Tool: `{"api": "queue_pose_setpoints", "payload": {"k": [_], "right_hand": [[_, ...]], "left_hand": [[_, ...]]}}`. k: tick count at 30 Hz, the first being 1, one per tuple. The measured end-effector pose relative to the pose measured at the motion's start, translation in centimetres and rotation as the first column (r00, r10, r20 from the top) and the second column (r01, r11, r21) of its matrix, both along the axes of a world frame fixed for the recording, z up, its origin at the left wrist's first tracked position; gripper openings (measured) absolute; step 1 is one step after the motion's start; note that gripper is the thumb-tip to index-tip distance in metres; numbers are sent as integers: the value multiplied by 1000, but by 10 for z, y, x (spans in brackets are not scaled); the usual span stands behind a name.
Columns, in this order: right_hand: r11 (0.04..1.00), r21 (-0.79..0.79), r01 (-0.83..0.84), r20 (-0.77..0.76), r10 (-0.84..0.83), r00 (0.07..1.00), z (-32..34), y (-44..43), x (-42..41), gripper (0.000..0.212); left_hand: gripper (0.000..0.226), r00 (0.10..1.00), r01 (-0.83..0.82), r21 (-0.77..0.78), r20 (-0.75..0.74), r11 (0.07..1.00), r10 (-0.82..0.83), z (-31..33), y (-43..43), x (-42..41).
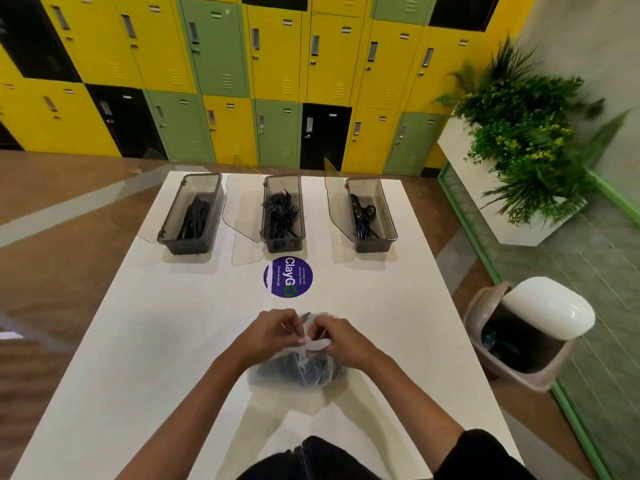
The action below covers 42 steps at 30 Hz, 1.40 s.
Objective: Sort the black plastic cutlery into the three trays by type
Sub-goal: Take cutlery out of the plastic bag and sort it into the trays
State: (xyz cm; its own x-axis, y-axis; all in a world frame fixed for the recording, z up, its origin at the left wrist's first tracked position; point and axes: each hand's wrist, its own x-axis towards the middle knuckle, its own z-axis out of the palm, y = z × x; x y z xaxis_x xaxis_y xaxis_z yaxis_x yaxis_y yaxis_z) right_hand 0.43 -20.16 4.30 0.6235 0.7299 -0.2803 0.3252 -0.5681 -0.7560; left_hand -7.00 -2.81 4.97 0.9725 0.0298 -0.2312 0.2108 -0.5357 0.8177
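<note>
Along the far end of the white tabletop [156, 341] stand three smoky clear trays, well apart from one another. The left tray [188, 247] holds black knives [194, 218], the middle tray [283, 244] holds black forks [282, 213], and the right tray [375, 245] holds black spoons [362, 213]. Just in front of the middle tray, a round purple ClayGo sticker [288, 277] lies flat on the tabletop.

Nearer the person, on the same centre line as the sticker, the left hand [268, 329] and the right hand [341, 336] meet fingertip to fingertip. Both pinch the gathered neck of a thin translucent plastic bag [298, 367] with curled fingers. The bag sits on the tabletop directly beneath and between the two hands. Its bulging body lies just behind the wrists, and dark cutlery shows dimly through the film. Which types are inside cannot be told.

To the right of the tabletop, on the floor, stands a bin [530, 330] with a white swing lid. Beyond it is a white planter [519, 143] of green foliage.
</note>
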Motion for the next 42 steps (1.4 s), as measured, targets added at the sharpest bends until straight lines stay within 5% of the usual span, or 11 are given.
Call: {"api": "queue_pose_setpoints", "payload": {"k": [4, 7, 14, 19, 23, 26, 28, 32, 36, 39, 42], "right_hand": [[999, -37, -26, -11, 26, 1000, -6, -7, 7, 29], [1000, -5, -26, -13, 26, 1000, -5, -8, 7, 15], [973, 72, 220, -39, -218, 975, -5, -37, 29, 11], [953, 33, 300, -110, -295, 949, -5, -49, 34, 15], [967, 90, 237, -79, -230, 970, -5, -28, 23, 52], [973, 122, 198, 12, -200, 980, -2, -11, 18, 22], [955, 177, 237, -43, -233, 972, 5, -9, 18, 10], [921, 231, 315, -167, -281, 945, 15, -16, 21, 23], [874, 308, 375, -335, -270, 903, 27, -19, 20, 22], [766, 412, 493, -474, -281, 834, 36, -18, 20, 19], [663, 462, 589, -571, -285, 770, 41, -17, 24, 23]], "left_hand": [[10, 998, -8, -84, 55, 996, 12, 9, 3, 1], [12, 999, 6, -200, 46, 980, 4, 12, 7, 0], [11, 992, -83, -360, 58, 929, 111, 16, 35, -8], [29, 991, -135, -261, -19, 956, 135, 12, 44, -11], [59, 999, -31, -124, -31, 992, 28, 16, 21, -1], [34, 995, -59, -36, 75, 998, 61, 18, 6, 7], [18, 984, -111, -43, 136, 993, 115, 20, 4, 8], [15, 953, -206, -114, 202, 972, 226, 30, 11, 4], [14, 953, -202, -379, 137, 903, 271, 39, 14, 0], [13, 940, -205, -510, 137, 835, 314, 52, 13, -1], [11, 929, -215, -454, 176, 865, 324, 64, 13, 0]]}}
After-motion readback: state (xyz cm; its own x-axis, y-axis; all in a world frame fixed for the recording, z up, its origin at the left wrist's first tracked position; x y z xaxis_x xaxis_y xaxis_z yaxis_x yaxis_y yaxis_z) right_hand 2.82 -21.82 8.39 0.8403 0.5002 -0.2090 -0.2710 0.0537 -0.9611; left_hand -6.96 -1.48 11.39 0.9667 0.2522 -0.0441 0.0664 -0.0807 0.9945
